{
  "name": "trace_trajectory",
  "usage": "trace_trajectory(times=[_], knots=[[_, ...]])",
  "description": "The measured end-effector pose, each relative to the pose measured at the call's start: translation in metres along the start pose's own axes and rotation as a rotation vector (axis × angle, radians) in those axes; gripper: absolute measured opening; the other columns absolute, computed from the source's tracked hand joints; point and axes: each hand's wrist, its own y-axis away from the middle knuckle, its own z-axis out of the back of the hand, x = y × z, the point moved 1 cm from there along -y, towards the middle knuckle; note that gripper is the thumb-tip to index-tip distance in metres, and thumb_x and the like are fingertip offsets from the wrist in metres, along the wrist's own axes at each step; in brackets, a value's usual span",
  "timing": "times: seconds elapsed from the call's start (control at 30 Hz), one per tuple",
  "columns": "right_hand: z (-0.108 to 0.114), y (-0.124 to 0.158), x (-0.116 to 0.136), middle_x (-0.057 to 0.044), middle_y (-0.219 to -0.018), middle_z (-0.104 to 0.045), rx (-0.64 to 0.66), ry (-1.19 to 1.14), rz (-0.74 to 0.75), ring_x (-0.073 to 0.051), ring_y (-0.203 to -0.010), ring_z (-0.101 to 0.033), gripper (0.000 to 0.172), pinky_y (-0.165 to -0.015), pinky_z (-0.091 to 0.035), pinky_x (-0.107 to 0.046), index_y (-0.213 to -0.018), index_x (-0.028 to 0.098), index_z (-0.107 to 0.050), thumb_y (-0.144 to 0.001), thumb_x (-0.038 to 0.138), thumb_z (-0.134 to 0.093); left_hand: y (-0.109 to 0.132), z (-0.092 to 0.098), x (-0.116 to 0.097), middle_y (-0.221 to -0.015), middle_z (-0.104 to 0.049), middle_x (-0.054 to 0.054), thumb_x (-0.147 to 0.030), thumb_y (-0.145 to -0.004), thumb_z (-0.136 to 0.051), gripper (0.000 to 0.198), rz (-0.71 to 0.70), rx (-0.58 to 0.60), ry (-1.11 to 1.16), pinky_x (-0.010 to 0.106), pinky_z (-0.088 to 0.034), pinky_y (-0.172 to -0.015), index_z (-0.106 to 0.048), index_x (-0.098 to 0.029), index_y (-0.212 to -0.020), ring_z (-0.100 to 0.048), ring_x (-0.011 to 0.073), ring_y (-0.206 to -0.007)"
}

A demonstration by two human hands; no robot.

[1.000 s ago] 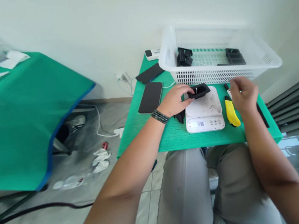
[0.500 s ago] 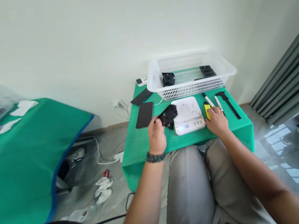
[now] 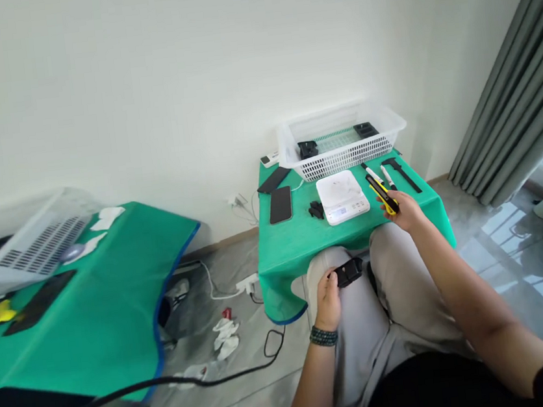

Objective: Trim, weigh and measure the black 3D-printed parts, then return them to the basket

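Observation:
My left hand (image 3: 328, 303) is closed round one end of a black moulded plastic part (image 3: 349, 273), held low above my left thigh. In my right hand (image 3: 406, 212) is a yellow and black utility knife (image 3: 382, 195), gripped at its lower end and raised over the table's front right. I cannot make out whether its blade is out. A white digital scale (image 3: 342, 196) with a lit display lies on the green table cover (image 3: 283, 244), left of the knife. Just left of the scale sits a small black piece (image 3: 316, 209).
A white plastic basket (image 3: 349, 155) with black parts stands at the back. Two markers (image 3: 388, 177) and a black caliper (image 3: 405, 175) lie right of the scale. A phone (image 3: 280, 205) lies left. A second green-covered table (image 3: 110, 294) stands further left; a black cable (image 3: 213, 381) runs across below.
My right hand has lifted the utility knife off the table. My left hand has brought the black part down from beside the scale to above my lap. The view has shifted.

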Motion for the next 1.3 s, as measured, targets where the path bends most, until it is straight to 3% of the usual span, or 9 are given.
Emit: trace_trajectory(times=[0.2,0.4,0.6,0.83,1.0,1.07,1.17,1.3], knots=[[0.019,0.044,0.005,-0.008,-0.097,-0.082,0.118,-0.278,0.000,-0.016,-0.069,-0.074,0.024,-0.056,-0.060,-0.025,-0.099,0.020,-0.068,-0.077,0.013,-0.074,-0.006,0.032,-0.016,-0.082,-0.073,0.011,-0.089,-0.067,-0.065,0.072,-0.108,-0.089,-0.273,0.047,-0.057,-0.083,-0.071,-0.019,-0.079,-0.069,0.0311,-0.086],[0.029,0.064,-0.001,0.000,-0.099,-0.081,0.043,-0.392,0.096,-0.011,-0.065,-0.071,0.030,-0.053,-0.055,-0.020,-0.102,0.024,-0.068,-0.076,0.023,-0.083,-0.003,0.061,-0.023,-0.076,-0.069,0.009,-0.091,-0.070,-0.056,0.071,-0.136,-0.161,-0.401,0.042,-0.055,-0.074,-0.066,-0.020,-0.075,-0.065,0.0284,-0.078],[0.017,0.070,-0.006,-0.001,-0.094,-0.080,-0.002,-0.399,0.143,-0.009,-0.057,-0.066,0.046,-0.045,-0.045,-0.018,-0.100,0.022,-0.065,-0.068,0.041,-0.092,0.007,0.066,-0.023,-0.073,-0.067,0.007,-0.090,-0.072,-0.058,0.068,-0.141,-0.180,-0.404,0.040,-0.053,-0.066,-0.067,-0.022,-0.076,-0.065,0.0285,-0.073],[-0.002,0.062,-0.021,-0.003,-0.090,-0.080,0.009,-0.399,0.136,-0.010,-0.056,-0.064,0.049,-0.047,-0.047,-0.020,-0.096,0.021,-0.063,-0.067,0.047,-0.092,0.007,0.068,-0.021,-0.065,-0.064,0.005,-0.090,-0.077,-0.057,0.067,-0.130,-0.187,-0.411,0.037,-0.050,-0.060,-0.064,-0.023,-0.075,-0.064,0.0266,-0.067],[-0.005,0.065,-0.031,-0.001,-0.088,-0.078,0.021,-0.422,0.111,-0.010,-0.058,-0.064,0.047,-0.050,-0.049,-0.020,-0.094,0.023,-0.060,-0.067,0.044,-0.092,-0.011,0.039,-0.035,-0.071,-0.070,0.007,-0.090,-0.070,-0.067,0.069,-0.030,-0.132,-0.211,0.032,-0.050,-0.051,-0.064,-0.021,-0.081,-0.068,0.0240,-0.061],[-0.009,0.070,-0.032,-0.001,-0.091,-0.078,0.024,-0.434,0.106,-0.011,-0.060,-0.066,0.045,-0.051,-0.050,-0.020,-0.097,0.024,-0.060,-0.069,0.041,-0.091,-0.029,0.015,-0.046,-0.070,-0.069,0.005,-0.088,-0.066,-0.072,0.070,0.008,-0.140,-0.077,0.029,-0.049,-0.047,-0.062,-0.020,-0.083,-0.069,0.0221,-0.058],[-0.018,0.078,-0.032,-0.002,-0.101,-0.078,0.056,-0.456,0.133,-0.013,-0.064,-0.069,0.043,-0.052,-0.051,-0.022,-0.103,0.025,-0.062,-0.070,0.036,-0.087,-0.063,-0.028,-0.072,-0.081,-0.071,0.005,-0.088,-0.073,-0.065,0.072,-0.013,-0.091,-0.028,0.024,-0.047,-0.046,-0.063,-0.019,-0.093,-0.074,0.0203,-0.066],[-0.030,0.084,-0.030,-0.004,-0.106,-0.078,0.126,-0.447,0.186,-0.013,-0.061,-0.068,0.047,-0.048,-0.048,-0.023,-0.111,0.025,-0.065,-0.069,0.036,-0.086,-0.104,-0.078,-0.109,-0.084,-0.072,0.006,-0.081,-0.081,-0.064,0.065,-0.185,0.080,0.040,0.021,-0.048,-0.048,-0.063,-0.017,-0.094,-0.075,0.0175,-0.068]])
